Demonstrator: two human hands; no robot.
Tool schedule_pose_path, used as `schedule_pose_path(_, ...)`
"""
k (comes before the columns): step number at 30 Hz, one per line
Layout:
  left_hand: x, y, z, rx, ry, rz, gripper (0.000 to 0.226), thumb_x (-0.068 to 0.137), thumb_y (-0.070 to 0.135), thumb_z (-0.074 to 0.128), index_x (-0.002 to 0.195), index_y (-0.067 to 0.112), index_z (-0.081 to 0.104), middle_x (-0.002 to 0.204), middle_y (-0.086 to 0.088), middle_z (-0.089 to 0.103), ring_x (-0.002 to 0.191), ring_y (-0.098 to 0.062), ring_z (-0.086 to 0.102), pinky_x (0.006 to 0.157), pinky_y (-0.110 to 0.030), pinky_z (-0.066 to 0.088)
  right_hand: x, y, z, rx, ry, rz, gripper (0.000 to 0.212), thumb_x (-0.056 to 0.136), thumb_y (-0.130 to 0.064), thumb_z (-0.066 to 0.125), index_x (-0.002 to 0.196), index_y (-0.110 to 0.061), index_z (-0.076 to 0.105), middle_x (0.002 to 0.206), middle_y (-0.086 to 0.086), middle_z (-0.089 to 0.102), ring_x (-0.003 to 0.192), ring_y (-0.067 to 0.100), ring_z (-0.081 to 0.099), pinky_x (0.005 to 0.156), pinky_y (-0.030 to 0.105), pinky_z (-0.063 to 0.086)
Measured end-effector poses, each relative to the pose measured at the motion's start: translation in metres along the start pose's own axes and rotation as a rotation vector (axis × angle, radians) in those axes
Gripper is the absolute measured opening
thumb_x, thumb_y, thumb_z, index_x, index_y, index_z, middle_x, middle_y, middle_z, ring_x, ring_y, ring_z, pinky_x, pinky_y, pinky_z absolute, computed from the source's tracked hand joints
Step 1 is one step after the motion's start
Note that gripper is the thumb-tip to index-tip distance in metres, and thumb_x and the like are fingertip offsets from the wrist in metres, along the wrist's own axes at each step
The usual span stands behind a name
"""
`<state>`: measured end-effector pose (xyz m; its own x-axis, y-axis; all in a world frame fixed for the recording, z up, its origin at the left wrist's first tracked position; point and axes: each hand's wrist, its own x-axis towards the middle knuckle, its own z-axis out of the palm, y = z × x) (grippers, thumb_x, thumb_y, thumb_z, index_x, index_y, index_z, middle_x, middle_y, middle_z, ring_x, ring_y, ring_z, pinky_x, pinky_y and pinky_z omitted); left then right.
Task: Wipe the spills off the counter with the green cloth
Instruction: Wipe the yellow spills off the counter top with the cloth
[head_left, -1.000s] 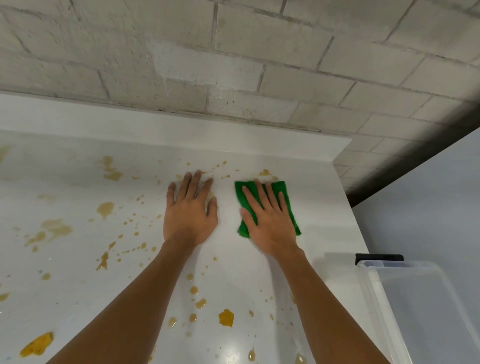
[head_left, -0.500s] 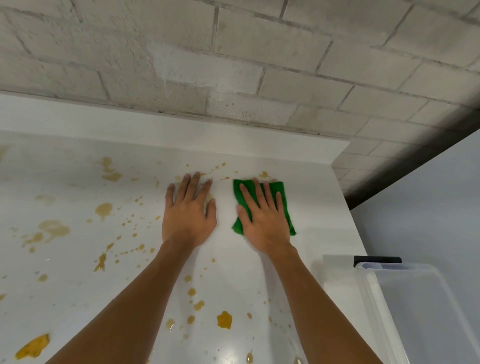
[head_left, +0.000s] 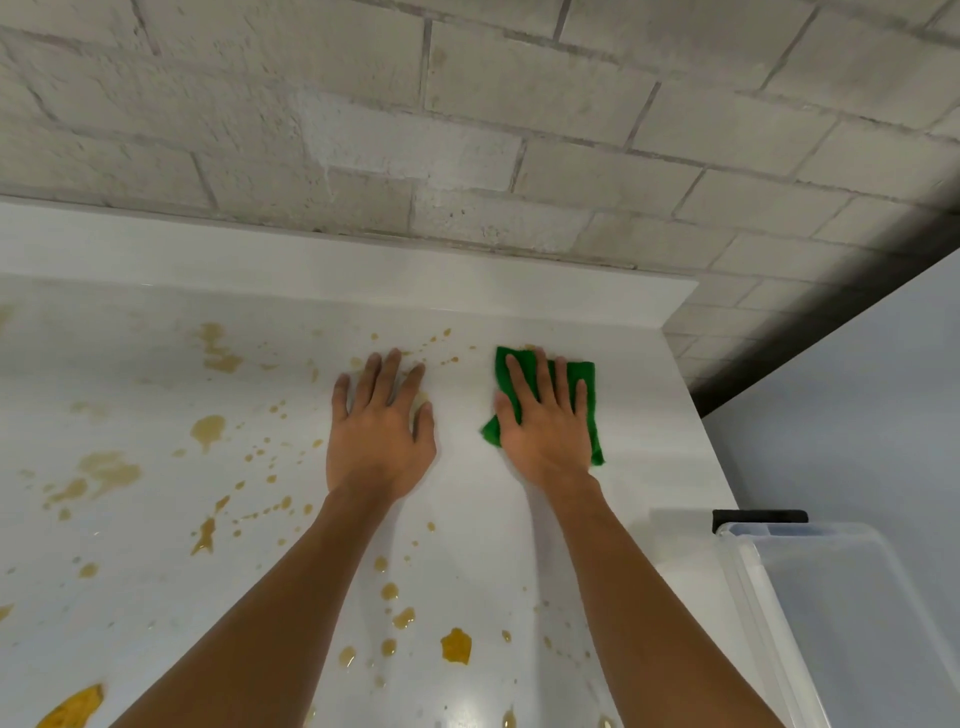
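Note:
A white counter (head_left: 649, 457) carries many amber-brown spills (head_left: 456, 646), with splashes to the left, near the back and close to me. My right hand (head_left: 545, 426) lies flat on the green cloth (head_left: 586, 379) near the counter's far right corner, fingers spread, pressing it down. The cloth shows at the fingertips and along both sides of the hand. My left hand (head_left: 379, 436) rests flat on the counter just left of it, fingers apart and holding nothing. Small droplets (head_left: 447, 358) lie between the two hands' fingertips.
A grey block wall (head_left: 467, 130) rises behind a low white backsplash (head_left: 363, 275). The counter ends at its right edge, where a clear plastic bin (head_left: 841, 613) with a black handle stands lower down. A grey floor lies beyond.
My right hand has slid the green cloth away from me toward the backsplash, over the spot at the back. The left hand has stayed in place.

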<state>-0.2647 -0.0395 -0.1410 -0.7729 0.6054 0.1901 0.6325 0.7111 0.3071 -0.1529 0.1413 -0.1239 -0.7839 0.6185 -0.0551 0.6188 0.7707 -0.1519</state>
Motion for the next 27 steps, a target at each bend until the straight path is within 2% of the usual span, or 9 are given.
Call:
schedule_pose_path(3, -0.001, 0.000, 0.000, -0.012, 0.010, 0.003, 0.062, 0.103, 0.045, 0.028, 0.160, 0.025, 0.040, 0.171, -0.003, 0.028, 0.160, -0.023, 0.018, 0.129, -0.054, 0.011, -0.027, -0.002, 0.007, 0.007, 0.055, -0.159, 0.065, 0.108, -0.057, 0.015, 0.169, -0.035, 0.022, 0.179, 0.002, 0.010, 0.166, 0.029, 0.006, 0.133, 0.058, 0.006)
schedule_pose_path(5, -0.001, 0.000, -0.001, -0.008, 0.001, 0.000, 0.063, 0.103, 0.046, 0.026, 0.161, 0.026, 0.038, 0.172, -0.002, 0.026, 0.161, -0.022, 0.016, 0.129, -0.054, 0.010, -0.047, 0.009, 0.010, 0.017, 0.072, -0.189, 0.061, 0.110, -0.056, 0.018, 0.169, -0.039, 0.020, 0.179, -0.003, 0.007, 0.166, 0.023, 0.001, 0.134, 0.054, 0.004)
schedule_pose_path(8, -0.001, 0.001, -0.002, -0.003, -0.010, -0.005, 0.064, 0.103, 0.047, 0.024, 0.162, 0.027, 0.035, 0.173, -0.001, 0.022, 0.161, -0.021, 0.014, 0.130, -0.053, 0.009, -0.058, 0.030, 0.006, 0.012, 0.078, -0.068, 0.062, 0.109, -0.060, 0.012, 0.169, -0.044, 0.012, 0.179, -0.008, -0.002, 0.166, 0.019, -0.006, 0.134, 0.049, -0.002)
schedule_pose_path(11, -0.001, 0.001, -0.002, -0.004, -0.001, -0.007, 0.063, 0.103, 0.046, 0.025, 0.162, 0.027, 0.037, 0.173, -0.001, 0.023, 0.161, -0.021, 0.014, 0.130, -0.053, 0.009, -0.033, 0.034, -0.001, -0.018, 0.042, 0.047, 0.070, 0.102, -0.062, 0.001, 0.169, -0.041, 0.007, 0.179, -0.003, -0.005, 0.166, 0.025, -0.005, 0.133, 0.052, -0.003)
schedule_pose_path(14, -0.001, 0.001, -0.001, 0.001, -0.003, -0.007, 0.063, 0.103, 0.046, 0.025, 0.162, 0.027, 0.037, 0.173, -0.001, 0.023, 0.161, -0.021, 0.014, 0.130, -0.052, 0.009, 0.001, 0.021, -0.006, -0.003, -0.005, 0.078, 0.081, 0.093, -0.063, -0.009, 0.170, -0.039, 0.002, 0.179, -0.001, -0.007, 0.165, 0.028, -0.006, 0.132, 0.055, -0.004)
schedule_pose_path(16, 0.000, 0.001, -0.001, 0.000, 0.006, -0.002, 0.063, 0.102, 0.045, 0.026, 0.161, 0.026, 0.038, 0.173, -0.002, 0.025, 0.161, -0.022, 0.015, 0.130, -0.053, 0.010, 0.012, 0.008, -0.006, 0.001, -0.032, 0.031, 0.083, 0.091, -0.063, -0.010, 0.170, -0.039, 0.002, 0.179, -0.001, -0.009, 0.165, 0.028, -0.009, 0.132, 0.055, -0.005)
schedule_pose_path(21, -0.001, 0.001, -0.001, -0.007, 0.014, -0.002, 0.062, 0.102, 0.045, 0.029, 0.160, 0.025, 0.040, 0.172, -0.003, 0.027, 0.160, -0.023, 0.018, 0.129, -0.054, 0.012, -0.019, 0.000, 0.006, -0.006, 0.056, -0.242, 0.065, 0.108, -0.054, 0.013, 0.169, -0.033, 0.023, 0.179, 0.002, 0.011, 0.166, 0.028, 0.006, 0.133, 0.057, 0.007)
schedule_pose_path(24, -0.001, 0.002, -0.001, 0.003, 0.034, 0.007, 0.061, 0.103, 0.044, 0.031, 0.159, 0.024, 0.042, 0.171, -0.004, 0.030, 0.160, -0.024, 0.020, 0.128, -0.055, 0.015, -0.040, 0.019, 0.010, 0.024, 0.081, -0.238, 0.061, 0.110, -0.055, 0.019, 0.169, -0.038, 0.021, 0.179, -0.005, 0.007, 0.166, 0.019, 0.000, 0.134, 0.051, 0.003)
schedule_pose_path(27, 0.000, 0.002, -0.002, -0.004, 0.044, 0.006, 0.061, 0.102, 0.044, 0.031, 0.158, 0.023, 0.045, 0.170, -0.005, 0.032, 0.159, -0.024, 0.023, 0.128, -0.056, 0.016, -0.045, 0.020, 0.008, 0.066, 0.103, -0.182, 0.066, 0.108, -0.060, 0.024, 0.169, -0.036, 0.022, 0.179, -0.002, 0.007, 0.166, 0.020, 0.000, 0.135, 0.049, 0.002)
